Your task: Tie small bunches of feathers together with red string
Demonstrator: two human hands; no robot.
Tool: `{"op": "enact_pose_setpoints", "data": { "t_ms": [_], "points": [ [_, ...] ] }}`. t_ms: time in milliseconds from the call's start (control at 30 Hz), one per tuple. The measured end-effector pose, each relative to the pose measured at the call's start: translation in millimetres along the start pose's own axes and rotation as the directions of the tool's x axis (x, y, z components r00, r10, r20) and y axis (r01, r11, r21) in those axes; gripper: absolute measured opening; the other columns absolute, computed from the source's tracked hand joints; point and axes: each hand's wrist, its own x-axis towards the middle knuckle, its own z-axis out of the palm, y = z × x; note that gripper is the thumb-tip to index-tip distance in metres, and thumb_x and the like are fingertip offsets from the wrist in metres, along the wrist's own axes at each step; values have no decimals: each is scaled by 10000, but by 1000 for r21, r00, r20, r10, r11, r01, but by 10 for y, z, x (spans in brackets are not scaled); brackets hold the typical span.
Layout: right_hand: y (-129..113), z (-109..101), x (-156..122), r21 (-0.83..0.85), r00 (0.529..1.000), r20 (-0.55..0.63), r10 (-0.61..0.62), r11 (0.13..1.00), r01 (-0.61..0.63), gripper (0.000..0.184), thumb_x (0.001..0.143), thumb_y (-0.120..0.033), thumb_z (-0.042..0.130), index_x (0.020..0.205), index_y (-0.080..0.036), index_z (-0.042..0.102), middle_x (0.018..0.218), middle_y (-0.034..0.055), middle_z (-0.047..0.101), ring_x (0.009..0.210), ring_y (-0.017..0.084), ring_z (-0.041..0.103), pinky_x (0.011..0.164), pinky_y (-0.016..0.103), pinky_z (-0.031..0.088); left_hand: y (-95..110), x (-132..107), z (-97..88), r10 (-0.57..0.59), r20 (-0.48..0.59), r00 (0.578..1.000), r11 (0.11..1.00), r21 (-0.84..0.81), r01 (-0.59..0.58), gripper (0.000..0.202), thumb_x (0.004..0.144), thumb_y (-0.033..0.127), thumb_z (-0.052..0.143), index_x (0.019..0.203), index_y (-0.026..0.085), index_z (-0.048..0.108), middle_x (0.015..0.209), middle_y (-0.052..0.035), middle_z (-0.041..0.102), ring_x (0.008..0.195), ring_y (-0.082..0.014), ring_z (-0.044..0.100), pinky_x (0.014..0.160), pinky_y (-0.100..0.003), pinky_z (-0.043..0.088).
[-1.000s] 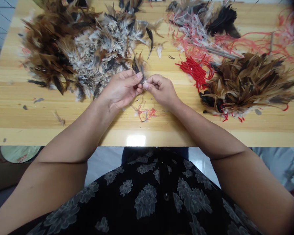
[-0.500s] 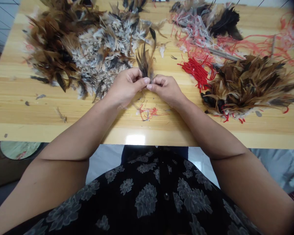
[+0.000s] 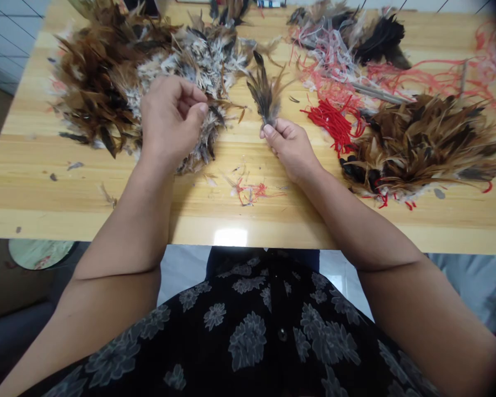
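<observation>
My right hand (image 3: pixel 288 144) held a small bunch of feathers (image 3: pixel 265 94) near the middle of the frame, thumb and fingers pinched narrow around its lower end, the dark and brown tips fanning toward the top edge. My left hand (image 3: pixel 171 118) was over the grey-and-white feathers (image 3: pixel 198 55) left of centre, well apart from the bunch, its fingers curled and the thumb near them; I could not tell whether anything was between them, or whether the hand touched the pile. Brown feathers (image 3: pixel 99 71) spread across the upper left, joining the paler ones. Between my forearms, on the pale wooden bench (image 3: pixel 198 220), lay a little tangle of red scraps (image 3: pixel 254 191). To the right of my right hand was a bundle of red cords (image 3: pixel 333 122), and just beside it a thick heap of brown-and-black feathers (image 3: pixel 425 143) filled the right side, bits of red showing along its lower edge. Above these, toward the upper right, pink strands (image 3: pixel 413 71) trailed over the wood, white strands (image 3: pixel 334 47) lay tangled, and black feathers (image 3: pixel 382 41) sat next to them. My black flowered shirt (image 3: pixel 248 339) filled the bottom of the frame.
</observation>
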Motion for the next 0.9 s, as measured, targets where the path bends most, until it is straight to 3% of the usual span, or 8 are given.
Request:
{"op": "enact_pose_setpoints", "data": {
  "t_ms": [100,233,333,500,600,700,800,900],
  "points": [
    [50,0,21,-17,999,-22,-30,999,30,632,1294,-788,656,1045,-217,767,921,-2,610,898,170,661,907,333,630,-185,50,-17,48,29,998,995,84,-50,343,1103,26,980,901,245,811,993,-18,567,986,-229,517,1133,-366,448],
    [75,32,27,-29,999,-46,-20,999,19,665,1289,-819,637,1045,-216,776,936,8,652,946,183,716,954,349,671,-563,123,131,132,103,986,991,-13,-132,318,1073,298,1106,931,290,822,1006,-67,542,1216,-340,526,1246,-408,417],
    [63,61,13,-32,998,-62,9,999,-11,673,1278,-834,643,1049,-218,783,926,12,669,967,200,729,970,369,688,-647,123,253,134,53,990,988,-82,-129,515,963,488,1208,884,316,729,976,-84,474,1426,-403,473,1306,-404,403],
    [27,73,-7,-8,998,-54,28,1000,-29,675,1237,-868,694,1038,-230,784,898,5,632,941,204,704,941,369,671,-440,23,336,16,11,1000,994,-104,-15,607,863,292,1244,844,321,637,938,-96,463,1733,-424,327,1312,-346,403],
    [15,73,-4,-28,999,-42,32,999,-33,698,1221,-906,688,1027,-242,777,872,-8,577,907,199,665,921,369,653,-455,42,335,-6,29,1000,995,-101,9,535,892,155,1147,802,317,645,948,-92,459,1708,-394,385,1301,-314,408],
    [4,77,3,-42,999,-30,32,999,-33,697,1210,-914,699,1020,-248,772,866,-13,544,888,195,640,903,362,636,-577,115,310,-62,143,988,981,-175,87,505,931,60,1037,791,306,619,937,-72,493,1595,-346,499,1227,-288,458],
    [-10,83,4,-34,999,-34,35,999,-36,660,1215,-867,730,1025,-238,780,875,-8,563,901,199,647,903,355,632,-597,132,242,-92,177,980,958,-254,135,508,911,-55,1016,812,275,643,859,-26,510,1378,-310,622,1123,-293,483],
    [-16,85,-2,-24,999,-34,35,999,-35,619,1231,-812,741,1028,-229,793,886,-2,601,910,196,643,910,348,626,-479,67,166,-130,220,967,935,-298,194,460,1010,-47,1056,920,232,701,824,24,567,1155,-237,654,1016,-305,475]
  ]
}}
